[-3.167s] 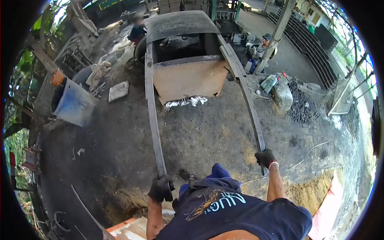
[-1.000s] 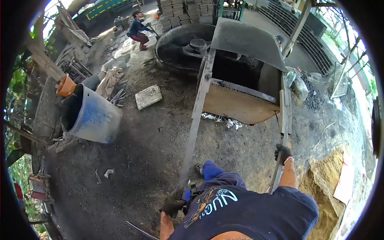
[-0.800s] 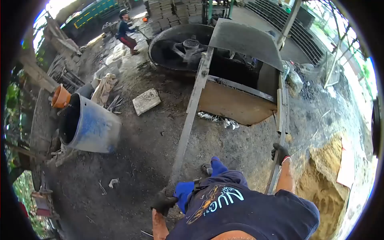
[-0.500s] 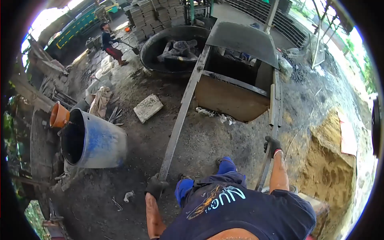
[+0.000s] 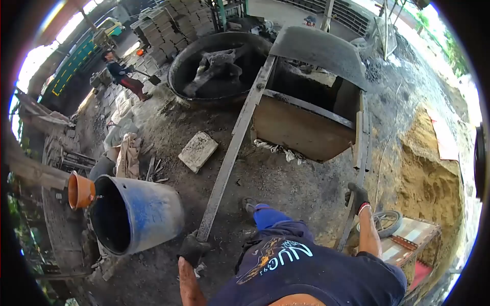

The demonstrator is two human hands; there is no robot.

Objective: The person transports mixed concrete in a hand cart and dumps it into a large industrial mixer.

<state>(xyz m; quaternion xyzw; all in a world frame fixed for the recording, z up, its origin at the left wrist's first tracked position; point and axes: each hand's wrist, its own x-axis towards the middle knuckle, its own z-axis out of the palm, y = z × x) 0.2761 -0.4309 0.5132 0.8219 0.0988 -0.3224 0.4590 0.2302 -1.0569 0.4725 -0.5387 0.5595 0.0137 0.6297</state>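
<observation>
My gloved left hand (image 5: 193, 249) is closed round the end of the left handle (image 5: 224, 182) of a handcart. In its dark glove, my right hand (image 5: 357, 196) is wrapped round the right handle (image 5: 348, 228). Both long handles run forward to the cart's box (image 5: 301, 127), which has a brown front panel and a curved dark sheet (image 5: 319, 53) over its far end. Inside, the box is in shadow, so its contents are hard to make out. White scraps (image 5: 280, 151) lie on the ground below the panel.
A blue-white barrel (image 5: 153, 214) and an orange bucket (image 5: 80, 190) stand left. A pale slab (image 5: 198, 152) lies ahead. Beyond is a round mixing pan (image 5: 178, 76); a person (image 5: 122, 74) holds a shovel farther left. Sand (image 5: 431, 173) and a wheel (image 5: 385, 223) are at right.
My view has shifted, and the barrel and slab now appear farther right. More of the wheel and wooden cart at right shows. The dark piece in the pan has turned. Both hands keep their hold.
</observation>
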